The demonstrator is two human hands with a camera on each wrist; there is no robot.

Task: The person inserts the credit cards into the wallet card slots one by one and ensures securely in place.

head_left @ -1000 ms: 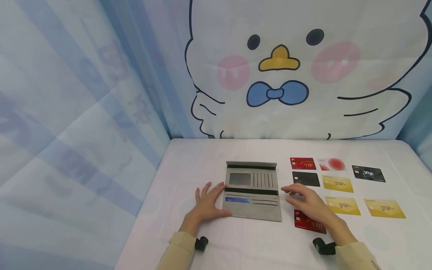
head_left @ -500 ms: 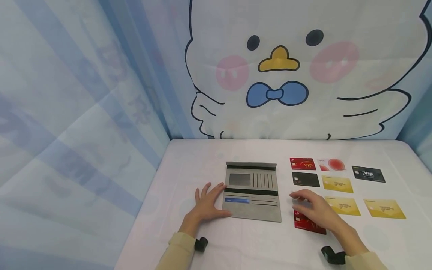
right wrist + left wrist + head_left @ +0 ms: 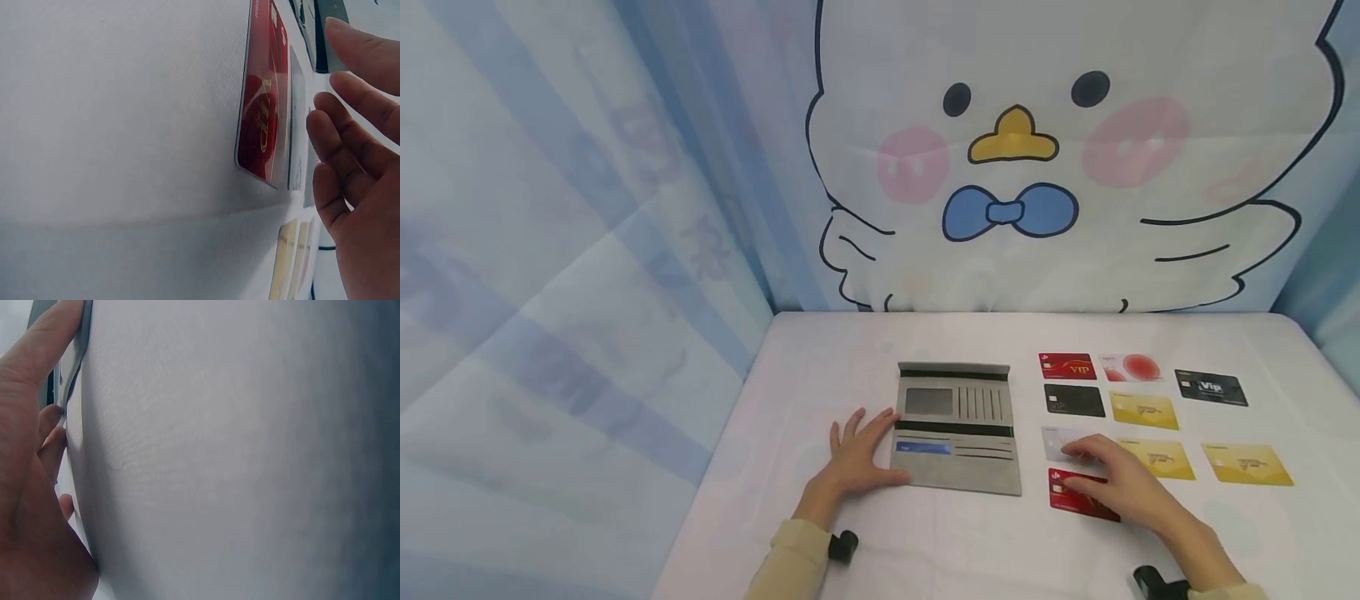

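Note:
A grey wallet [image 3: 955, 477] lies spread flat on the table, with a blue card [image 3: 922, 447] in one of its slots. My left hand [image 3: 852, 460] rests at its left edge, fingers spread and thumb by the lower corner. Over the cards at the right hovers my right hand [image 3: 1116, 483], its fingers loosely bent and apart, holding nothing in the right wrist view. Beneath it lie a pale card [image 3: 1054, 442] and a red VIP card [image 3: 1063, 497], both partly covered by the fingers. In the left wrist view, my left hand [image 3: 31, 462] touches the wallet's edge.
More cards lie flat in loose rows: a red one [image 3: 1067, 366], a white one with a red disc [image 3: 1131, 367], two dark ones [image 3: 1073, 400], and several yellow ones [image 3: 1247, 463]. A patterned curtain [image 3: 880, 283] hangs behind the white table [image 3: 970, 550].
My right hand has drawn away from the wallet, to the right and nearer the front, uncovering part of the pale card. My left hand stays at the wallet's edge.

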